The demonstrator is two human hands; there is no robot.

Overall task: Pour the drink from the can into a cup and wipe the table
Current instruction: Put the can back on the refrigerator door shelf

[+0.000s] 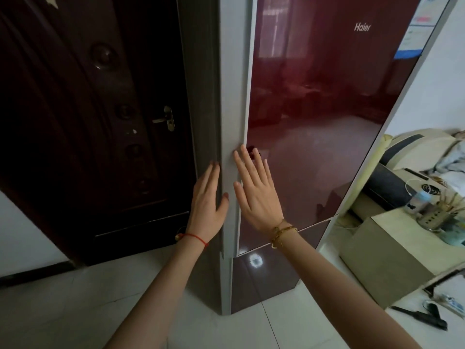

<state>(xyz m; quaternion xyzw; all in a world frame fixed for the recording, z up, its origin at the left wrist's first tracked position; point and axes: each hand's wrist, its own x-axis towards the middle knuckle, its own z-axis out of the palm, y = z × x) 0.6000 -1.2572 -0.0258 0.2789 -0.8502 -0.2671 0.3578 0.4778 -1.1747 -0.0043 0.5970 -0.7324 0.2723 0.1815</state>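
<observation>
Red glass covers the front of the fridge door (314, 117), which stands shut before us with a grey side panel (230, 96) at its left edge. We see our 2 hands raised to that edge: the left hand (207, 200) lies flat against the side panel with fingers straight and together, and the right hand (254, 187) spreads its straight fingers over the door's front corner, gripping nothing. Neither the can nor a cup is in view; we judge that the can is probably inside the fridge, though nothing here shows it. The table (415, 321) appears only at the lower right corner, beside a cardboard box (377, 250).

We judge the door to be heavy, stiff and slick on its glass face, so flat palms would slide; a better hold is the door's left edge, where fingertips can hook behind it and pull. A chilled can would likely be light, rigid and wet with condensation, best held round its middle with fingers wrapped fully. Behind our left hand stands a dark entrance door (100, 109).
</observation>
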